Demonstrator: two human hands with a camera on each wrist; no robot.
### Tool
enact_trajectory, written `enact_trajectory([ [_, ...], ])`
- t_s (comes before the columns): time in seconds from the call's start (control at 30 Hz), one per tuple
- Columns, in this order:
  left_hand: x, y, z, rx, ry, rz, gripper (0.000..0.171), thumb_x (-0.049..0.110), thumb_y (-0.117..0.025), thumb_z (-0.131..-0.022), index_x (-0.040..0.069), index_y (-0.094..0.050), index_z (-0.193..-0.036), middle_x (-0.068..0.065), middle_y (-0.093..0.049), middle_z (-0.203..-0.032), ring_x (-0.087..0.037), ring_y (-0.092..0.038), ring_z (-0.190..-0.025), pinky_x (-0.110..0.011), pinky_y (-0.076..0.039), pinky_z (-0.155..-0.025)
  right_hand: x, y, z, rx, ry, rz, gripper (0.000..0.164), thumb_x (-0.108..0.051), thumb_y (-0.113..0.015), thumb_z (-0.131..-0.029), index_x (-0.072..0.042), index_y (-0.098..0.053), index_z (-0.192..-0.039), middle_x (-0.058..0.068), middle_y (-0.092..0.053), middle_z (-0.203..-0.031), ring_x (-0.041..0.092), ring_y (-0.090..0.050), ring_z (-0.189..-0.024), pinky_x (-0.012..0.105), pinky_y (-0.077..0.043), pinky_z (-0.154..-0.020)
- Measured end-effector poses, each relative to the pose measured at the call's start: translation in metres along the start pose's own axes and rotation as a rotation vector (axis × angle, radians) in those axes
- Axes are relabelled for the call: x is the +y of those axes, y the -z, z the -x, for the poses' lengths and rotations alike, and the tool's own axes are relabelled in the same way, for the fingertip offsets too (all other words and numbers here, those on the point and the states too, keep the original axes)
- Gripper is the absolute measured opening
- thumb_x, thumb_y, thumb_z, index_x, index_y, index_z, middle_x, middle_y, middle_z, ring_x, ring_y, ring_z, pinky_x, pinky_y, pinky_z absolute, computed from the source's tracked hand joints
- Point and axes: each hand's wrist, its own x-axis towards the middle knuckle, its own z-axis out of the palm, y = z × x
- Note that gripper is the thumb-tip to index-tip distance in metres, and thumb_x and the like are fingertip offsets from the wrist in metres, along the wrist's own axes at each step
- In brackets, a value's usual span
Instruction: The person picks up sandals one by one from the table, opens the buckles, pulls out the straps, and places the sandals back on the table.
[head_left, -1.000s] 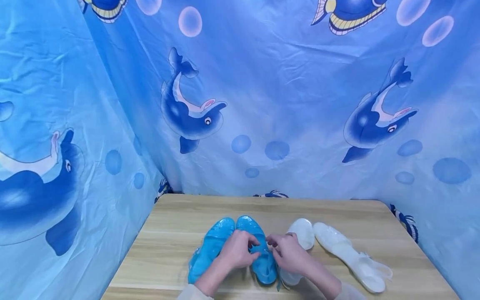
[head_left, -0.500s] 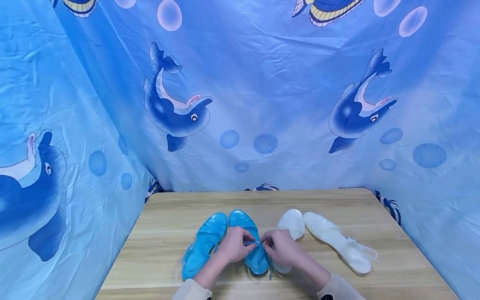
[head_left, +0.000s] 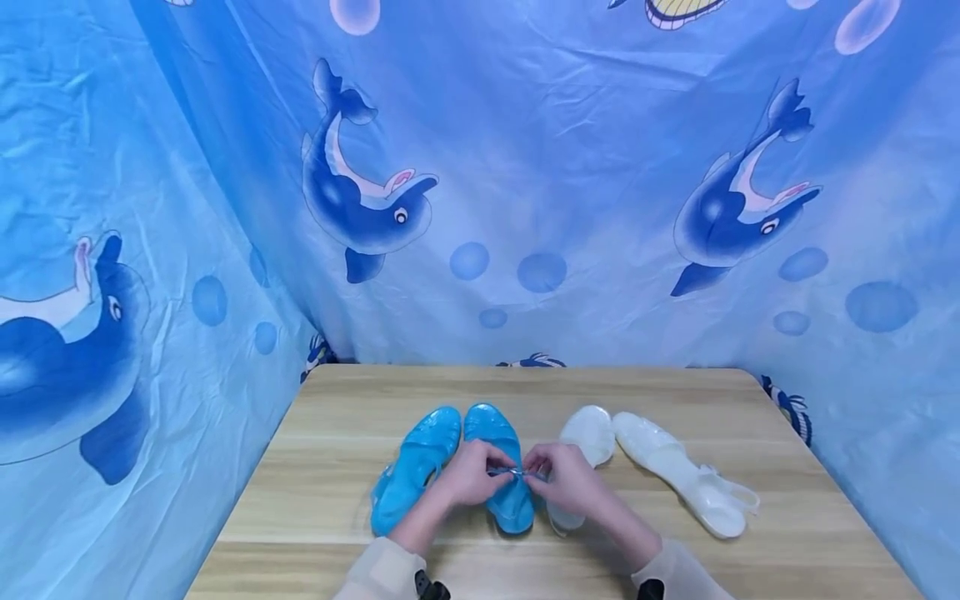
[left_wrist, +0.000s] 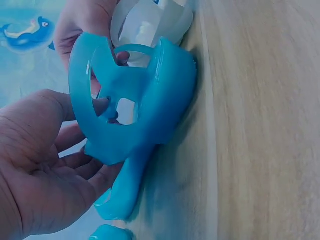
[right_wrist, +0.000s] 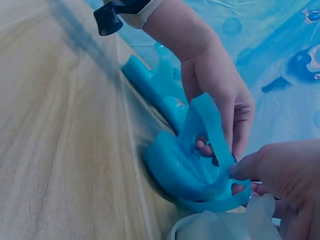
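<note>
Two blue jelly sandals lie side by side on the table, toes away from me. Over the right one, a blue sandal (head_left: 512,510), both hands meet at its ankle strap (head_left: 516,472). My left hand (head_left: 467,473) pinches the strap from the left between thumb and fingers. From the right, my right hand (head_left: 564,477) pinches the strap's other part. The wrist views show the strap (left_wrist: 80,95) looped up above the heel, with fingertips (right_wrist: 240,170) at its join. The buckle itself is mostly hidden by fingers. The other blue sandal (head_left: 415,471) lies untouched at left.
A white sandal (head_left: 588,433) stands just right of the blue pair, partly behind my right hand. A second white sandal (head_left: 678,471) lies farther right, angled outward. The wooden table (head_left: 337,425) backs onto a blue dolphin-print curtain (head_left: 585,208).
My hands have come closer together over the right blue sandal. A second ago the fingers were apart; now both pinch the strap between them. The head view has shifted slightly.
</note>
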Motion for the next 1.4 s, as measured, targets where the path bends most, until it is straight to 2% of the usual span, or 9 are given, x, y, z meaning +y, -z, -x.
enact_trajectory([
  [0.2, -0.004, 0.001, -0.002, -0.042, -0.024, 0.032, 0.018, 0.018, -0.078, -0.098, 0.008, -0.083, -0.112, -0.004, -0.082, -0.107, -0.017, -0.074, -0.096, -0.029, -0.061, -0.081, -0.014, -0.008, 0.006, 0.073, -0.036, 0.085, 0.016, -0.011, -0.084, -0.089, -0.020, -0.073, -0.082, -0.009, -0.072, -0.079, 0.000, -0.057, -0.068, 0.019, -0.050, -0.062],
  [0.37, 0.001, 0.009, -0.002, -0.024, -0.096, -0.129, 0.014, 0.010, -0.079, -0.095, 0.008, -0.085, -0.107, -0.005, -0.083, -0.107, -0.025, -0.076, -0.104, -0.034, -0.063, -0.085, -0.019, -0.013, 0.004, 0.053, -0.009, 0.115, 0.014, -0.014, -0.082, -0.092, -0.020, -0.073, -0.083, -0.008, -0.075, -0.080, -0.001, -0.059, -0.067, 0.017, -0.050, -0.062],
  [0.53, 0.004, 0.014, -0.003, -0.067, -0.082, -0.208, 0.017, 0.009, -0.077, -0.097, 0.008, -0.083, -0.113, -0.004, -0.083, -0.110, -0.019, -0.076, -0.103, -0.033, -0.064, -0.088, -0.019, -0.013, 0.004, 0.090, 0.031, 0.114, 0.014, -0.012, -0.082, -0.090, -0.019, -0.075, -0.081, -0.008, -0.076, -0.078, 0.001, -0.065, -0.069, 0.018, -0.053, -0.064],
  [0.67, 0.002, 0.013, -0.009, -0.122, -0.097, -0.187, 0.020, 0.010, -0.075, -0.100, 0.008, -0.082, -0.118, -0.003, -0.082, -0.113, -0.016, -0.075, -0.104, -0.031, -0.063, -0.090, -0.016, -0.011, 0.006, 0.131, 0.013, 0.100, 0.016, -0.008, -0.084, -0.088, -0.018, -0.075, -0.079, -0.007, -0.076, -0.077, 0.004, -0.066, -0.071, 0.021, -0.054, -0.065],
  [0.83, -0.012, 0.012, -0.009, -0.159, -0.093, -0.107, 0.016, 0.012, -0.073, -0.101, 0.013, -0.083, -0.114, 0.001, -0.082, -0.108, -0.009, -0.073, -0.099, -0.026, -0.060, -0.088, -0.015, -0.017, 0.006, 0.125, -0.010, 0.067, 0.015, -0.009, -0.083, -0.090, -0.019, -0.077, -0.081, -0.007, -0.078, -0.081, 0.005, -0.071, -0.079, 0.024, -0.059, -0.073],
  [1.03, -0.022, 0.015, -0.009, -0.124, -0.090, 0.020, 0.016, 0.016, -0.073, -0.102, 0.013, -0.082, -0.114, 0.002, -0.081, -0.105, -0.005, -0.069, -0.093, -0.023, -0.058, -0.082, -0.016, -0.021, 0.003, 0.196, -0.030, 0.060, 0.011, -0.012, -0.085, -0.091, -0.018, -0.081, -0.082, -0.006, -0.080, -0.082, 0.009, -0.075, -0.081, 0.027, -0.061, -0.075],
  [1.2, -0.022, 0.015, -0.008, -0.108, -0.054, 0.054, 0.013, 0.018, -0.077, -0.099, 0.014, -0.084, -0.110, 0.003, -0.082, -0.103, -0.003, -0.068, -0.089, -0.022, -0.057, -0.077, -0.015, -0.020, 0.009, 0.201, -0.090, 0.115, 0.001, -0.023, -0.086, -0.091, -0.022, -0.085, -0.090, -0.011, -0.082, -0.088, 0.007, -0.075, -0.084, 0.041, -0.048, -0.089],
  [1.3, -0.021, 0.014, -0.006, -0.116, -0.038, 0.053, 0.013, 0.018, -0.078, -0.098, 0.015, -0.084, -0.109, 0.003, -0.082, -0.101, -0.003, -0.067, -0.088, -0.021, -0.056, -0.075, -0.013, -0.019, 0.013, 0.212, -0.094, 0.130, 0.005, -0.022, -0.088, -0.087, -0.025, -0.085, -0.088, -0.015, -0.081, -0.084, 0.003, -0.072, -0.082, 0.048, -0.040, -0.090],
  [1.4, -0.022, 0.012, -0.005, -0.113, -0.028, 0.066, 0.013, 0.019, -0.078, -0.098, 0.014, -0.084, -0.110, 0.003, -0.082, -0.102, -0.005, -0.067, -0.089, -0.022, -0.056, -0.076, -0.010, -0.021, 0.014, 0.224, -0.085, 0.117, 0.011, -0.021, -0.089, -0.086, -0.027, -0.082, -0.082, -0.018, -0.078, -0.079, 0.000, -0.068, -0.073, 0.053, -0.043, -0.094],
])
